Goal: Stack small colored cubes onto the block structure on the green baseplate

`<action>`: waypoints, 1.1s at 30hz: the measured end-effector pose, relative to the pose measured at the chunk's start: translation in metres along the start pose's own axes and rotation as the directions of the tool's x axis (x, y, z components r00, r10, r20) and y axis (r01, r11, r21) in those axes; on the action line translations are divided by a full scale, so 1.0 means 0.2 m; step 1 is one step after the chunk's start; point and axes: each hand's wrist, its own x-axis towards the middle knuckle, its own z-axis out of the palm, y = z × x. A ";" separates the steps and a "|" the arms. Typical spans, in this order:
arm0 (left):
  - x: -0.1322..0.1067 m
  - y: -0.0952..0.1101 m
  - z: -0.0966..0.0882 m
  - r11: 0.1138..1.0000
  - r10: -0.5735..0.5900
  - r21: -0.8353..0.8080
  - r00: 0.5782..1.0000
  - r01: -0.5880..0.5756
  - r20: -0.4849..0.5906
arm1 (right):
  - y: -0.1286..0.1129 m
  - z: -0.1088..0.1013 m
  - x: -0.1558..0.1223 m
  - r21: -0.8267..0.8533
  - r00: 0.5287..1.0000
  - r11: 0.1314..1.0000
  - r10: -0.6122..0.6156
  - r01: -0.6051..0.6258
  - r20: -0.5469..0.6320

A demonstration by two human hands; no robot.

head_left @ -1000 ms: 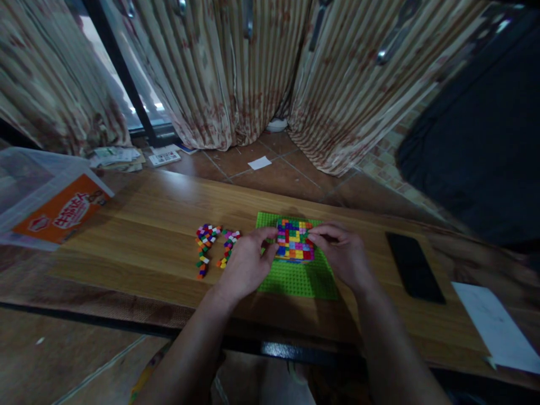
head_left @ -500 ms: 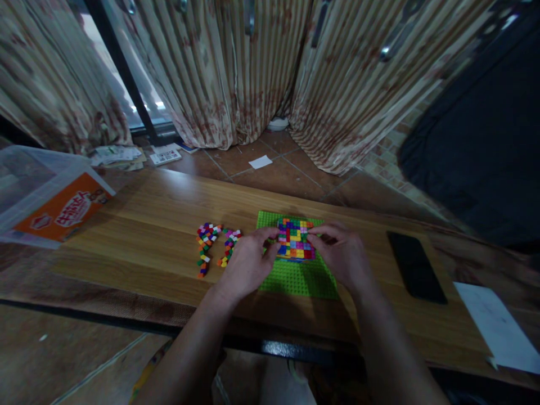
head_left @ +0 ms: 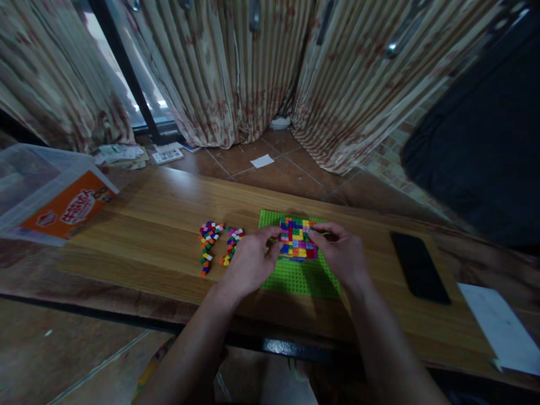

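A flat, many-coloured block of toy bricks (head_left: pixel 297 239) sits on a green studded baseplate (head_left: pixel 287 281) on the wooden table. At its left side, my left hand (head_left: pixel 255 256) is closed with thumb and fingertips against the edge. My right hand (head_left: pixel 343 253) is bent around the right side, its thumb and index finger meeting at the upper right edge of the block. Whether a small loose brick is between those fingertips cannot be seen. Left of my left hand lie two loose groups of small bricks (head_left: pixel 208 239), the nearer one (head_left: pixel 232 242) partly behind that hand.
A clear plastic bin (head_left: pixel 37 185) with an orange label stands at the table's left end. On the right lie a black phone (head_left: pixel 419 267) and white paper (head_left: pixel 500 326). Striped curtains (head_left: pixel 236 73) hang beyond the table (head_left: pixel 147 225).
The whole view has shifted slightly. Both hands stay at the brick block with almost the same grip, and the right fingers have moved only a little at its edge.
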 end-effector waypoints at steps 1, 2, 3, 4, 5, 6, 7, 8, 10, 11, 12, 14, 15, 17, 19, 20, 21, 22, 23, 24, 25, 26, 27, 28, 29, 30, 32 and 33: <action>0.00 0.00 0.00 1.000 -0.004 0.001 1.000 0.004 0.002 | 0.00 0.01 0.00 -0.006 1.000 1.000 -0.004 0.004 -0.016; 0.00 0.00 0.00 1.000 -0.007 0.002 1.000 0.007 0.003 | 0.00 0.01 0.00 -0.014 0.999 1.000 -0.010 0.010 -0.032; 0.00 0.01 0.00 1.000 -0.009 0.004 1.000 0.009 0.004 | -0.01 0.02 -0.01 -0.022 0.999 1.000 -0.017 0.016 -0.047; 0.00 0.01 0.00 1.000 -0.008 0.006 1.000 0.008 0.004 | -0.01 0.03 -0.01 -0.029 0.998 0.999 -0.019 0.017 -0.063; 0.00 0.01 0.00 1.000 -0.006 0.009 1.000 0.006 0.002 | -0.01 0.03 -0.01 -0.034 0.997 0.999 -0.020 0.017 -0.075; 0.00 0.01 0.00 1.000 -0.005 0.011 1.000 0.005 -0.001 | -0.02 0.03 -0.01 -0.035 0.996 0.999 -0.021 0.018 -0.082; 0.00 0.01 0.00 1.000 -0.004 0.012 1.000 0.004 -0.001 | -0.02 0.04 -0.01 -0.034 0.996 0.999 -0.022 0.019 -0.090; 0.00 0.01 -0.01 1.000 -0.003 0.011 1.000 0.003 0.000 | -0.03 0.04 -0.01 -0.031 0.995 0.999 -0.022 0.019 -0.094; 0.00 0.01 -0.01 1.000 -0.002 0.006 1.000 0.002 -0.001 | -0.03 0.04 -0.01 -0.013 0.995 1.000 -0.017 0.016 -0.099; 0.00 0.01 0.00 1.000 -0.001 0.005 1.000 0.001 -0.004 | -0.02 0.04 0.00 0.001 0.995 1.000 -0.011 0.011 -0.100; 0.00 0.01 0.00 1.000 0.001 0.005 1.000 -0.001 -0.006 | -0.02 0.05 0.00 0.018 0.995 1.000 0.000 0.002 -0.100; 0.00 0.01 0.00 1.000 0.003 0.007 1.000 -0.003 -0.010 | -0.01 0.05 0.01 0.062 0.995 0.998 0.029 -0.023 -0.097; 0.00 0.01 0.00 1.000 0.003 0.006 1.000 -0.003 -0.009 | 0.00 0.06 0.01 0.087 0.994 0.996 0.044 -0.035 -0.099; 0.00 0.01 0.00 1.000 -0.001 -0.001 1.000 0.001 -0.006 | 0.01 0.07 0.01 0.131 0.992 0.990 0.066 -0.052 -0.107; 0.00 0.02 0.00 1.000 -0.007 -0.013 1.000 0.007 0.005 | 0.01 0.08 0.02 0.154 0.991 0.986 0.077 -0.059 -0.113; 0.00 0.02 0.00 1.000 -0.007 -0.017 1.000 0.007 0.008 | 0.01 0.08 0.02 0.164 0.990 0.984 0.086 -0.066 -0.116; 0.00 0.02 0.00 1.000 -0.006 -0.020 1.000 0.006 0.008 | 0.01 0.08 0.02 0.180 0.989 0.981 0.097 -0.076 -0.112; -0.01 0.02 0.00 1.000 -0.006 -0.022 1.000 0.007 0.008 | 0.02 0.08 0.02 0.204 0.988 0.975 0.111 -0.087 -0.105; -0.01 0.01 0.00 1.000 -0.006 -0.020 1.000 0.006 0.007 | 0.02 0.08 0.02 0.237 0.988 0.966 0.126 -0.101 -0.093; -0.01 0.01 0.00 1.000 -0.007 -0.017 1.000 0.007 0.005 | 0.02 0.08 0.02 0.272 0.987 0.955 0.142 -0.116 -0.077; -0.01 0.01 0.00 1.000 -0.008 -0.014 1.000 0.008 0.004 | 0.02 0.07 0.02 0.301 0.986 0.945 0.155 -0.131 -0.058; -0.01 0.00 0.00 1.000 -0.009 -0.012 1.000 0.009 0.006 | 0.02 0.07 0.02 0.316 0.986 0.938 0.164 -0.144 -0.039; -0.01 0.00 0.01 1.000 -0.009 -0.011 1.000 0.009 0.009 | 0.02 0.07 0.02 0.316 0.986 0.937 0.167 -0.151 -0.025; -0.01 0.00 0.01 1.000 -0.006 -0.012 1.000 0.006 0.012 | 0.02 0.07 0.02 0.304 0.986 0.941 0.163 -0.148 -0.022; -0.01 -0.01 0.01 1.000 -0.003 -0.015 1.000 0.003 0.014 | 0.02 0.06 0.02 0.284 0.988 0.949 0.149 -0.136 -0.026; -0.01 -0.01 0.01 1.000 -0.001 -0.019 1.000 0.001 0.015 | 0.02 0.07 0.02 0.260 0.990 0.958 0.133 -0.120 -0.034; -0.01 -0.02 0.02 1.000 0.000 -0.030 1.000 0.000 0.012 | 0.02 0.07 0.01 0.230 0.992 0.968 0.115 -0.100 -0.054; -0.01 -0.02 0.02 0.999 0.000 -0.038 1.000 0.001 0.011 | 0.02 0.07 0.01 0.232 0.991 0.968 0.117 -0.100 -0.062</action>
